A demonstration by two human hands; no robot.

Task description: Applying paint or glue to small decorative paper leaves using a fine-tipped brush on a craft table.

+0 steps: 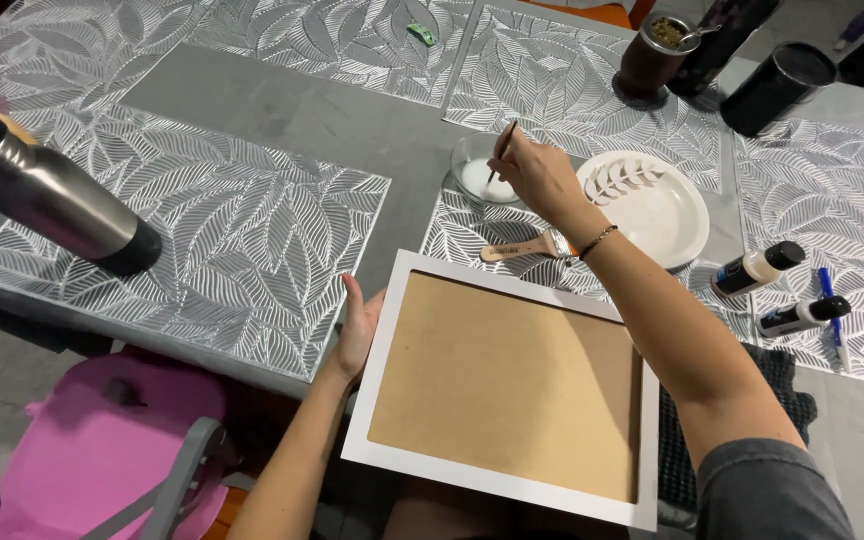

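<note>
White-framed brown board (505, 385), nearest the viewer, overhangs the table (282, 115) edge. Left hand (357, 325) steadies its left border, fingers flat against it. Right hand (540, 177), fingers pinched on a thin brush (501, 152), dips it into a small glass bowl (480, 170) beside a white plate (657, 210).

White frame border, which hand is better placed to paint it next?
Probably the right hand: it holds the thin brush over the glass dish. The left hand steadies the frame.
</note>
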